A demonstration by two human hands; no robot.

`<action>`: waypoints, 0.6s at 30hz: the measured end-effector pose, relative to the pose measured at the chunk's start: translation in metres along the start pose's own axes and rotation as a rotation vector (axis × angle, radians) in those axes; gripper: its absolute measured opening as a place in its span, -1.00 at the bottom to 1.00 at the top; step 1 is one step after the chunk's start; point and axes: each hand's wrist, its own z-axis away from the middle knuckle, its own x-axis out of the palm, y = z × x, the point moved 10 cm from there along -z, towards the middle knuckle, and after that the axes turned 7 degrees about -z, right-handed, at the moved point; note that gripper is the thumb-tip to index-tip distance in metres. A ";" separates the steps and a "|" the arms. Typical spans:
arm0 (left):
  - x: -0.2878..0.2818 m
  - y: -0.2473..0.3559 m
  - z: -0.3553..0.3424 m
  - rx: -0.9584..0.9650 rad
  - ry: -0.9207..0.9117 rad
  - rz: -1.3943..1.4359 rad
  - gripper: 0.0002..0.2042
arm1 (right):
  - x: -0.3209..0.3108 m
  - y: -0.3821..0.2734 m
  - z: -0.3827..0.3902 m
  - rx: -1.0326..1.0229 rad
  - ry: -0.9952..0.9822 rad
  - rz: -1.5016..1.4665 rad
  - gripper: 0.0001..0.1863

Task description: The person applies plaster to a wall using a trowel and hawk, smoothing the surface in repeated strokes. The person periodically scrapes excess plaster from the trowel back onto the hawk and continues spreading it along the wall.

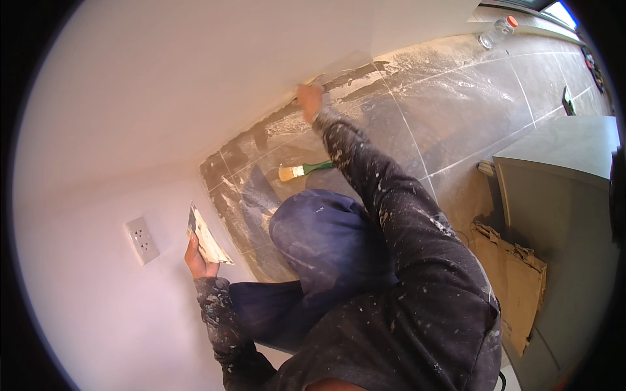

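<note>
Down low, the left hand (197, 259) grips a wide putty knife (207, 236) smeared with white filler, just beside the wall socket (142, 240). Beyond the bent knee, a paintbrush (304, 170) with a green handle lies on the dusty grey tiled floor (456, 111). Farther from the socket, the right hand (310, 99) is closed round a small tool, too blurred to identify, pressed where white wall (195, 78) meets floor. Far off, a clear plastic bottle (496, 31) with an orange cap lies on the tiles, contents unclear.
</note>
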 end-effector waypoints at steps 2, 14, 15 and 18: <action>0.003 0.000 0.000 -0.003 -0.012 0.009 -0.55 | 0.011 -0.013 0.028 0.147 0.145 -0.496 -0.58; -0.009 -0.002 -0.002 -0.013 -0.009 0.029 -0.52 | -0.070 0.141 -0.002 0.409 0.310 -1.275 -0.81; -0.006 -0.001 -0.002 -0.009 -0.013 0.034 -0.52 | -0.082 0.147 -0.013 0.331 0.330 -1.024 -0.80; 0.001 0.003 0.002 -0.009 -0.014 0.046 -0.52 | -0.083 0.128 -0.035 0.121 0.248 -0.659 -0.75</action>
